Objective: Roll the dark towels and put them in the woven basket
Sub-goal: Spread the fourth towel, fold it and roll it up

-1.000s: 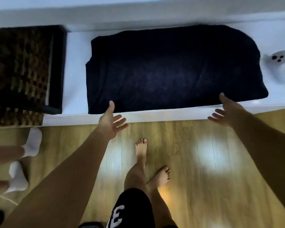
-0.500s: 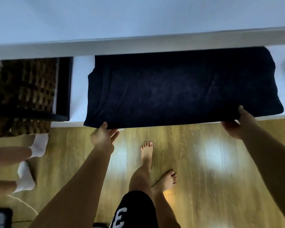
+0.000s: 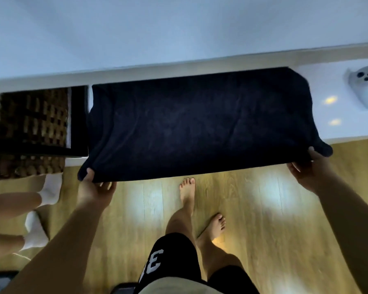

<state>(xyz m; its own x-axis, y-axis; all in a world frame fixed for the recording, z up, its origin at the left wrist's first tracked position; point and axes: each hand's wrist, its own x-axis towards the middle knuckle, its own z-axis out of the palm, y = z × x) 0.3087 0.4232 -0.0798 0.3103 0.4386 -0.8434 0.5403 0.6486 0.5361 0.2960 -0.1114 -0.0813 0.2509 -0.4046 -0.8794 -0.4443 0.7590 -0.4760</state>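
A dark navy towel (image 3: 200,124) lies spread flat across the white counter (image 3: 338,115), its near edge lifted off the counter's front. My left hand (image 3: 95,187) pinches the near left corner, thumb on top. My right hand (image 3: 308,168) grips the near right corner the same way. The woven basket (image 3: 28,122) stands at the counter's left end, just beside the towel's left edge, with a dark rim around it.
A white ghost-shaped object (image 3: 364,88) lies on the counter at far right, next to something dark at the frame edge. Another person's legs in white socks (image 3: 49,189) stand at left on the wooden floor. My bare feet (image 3: 187,192) are below the towel.
Both hands went from open at the counter's front edge to gripping the towel's near corners, and have pulled that edge up and toward me.
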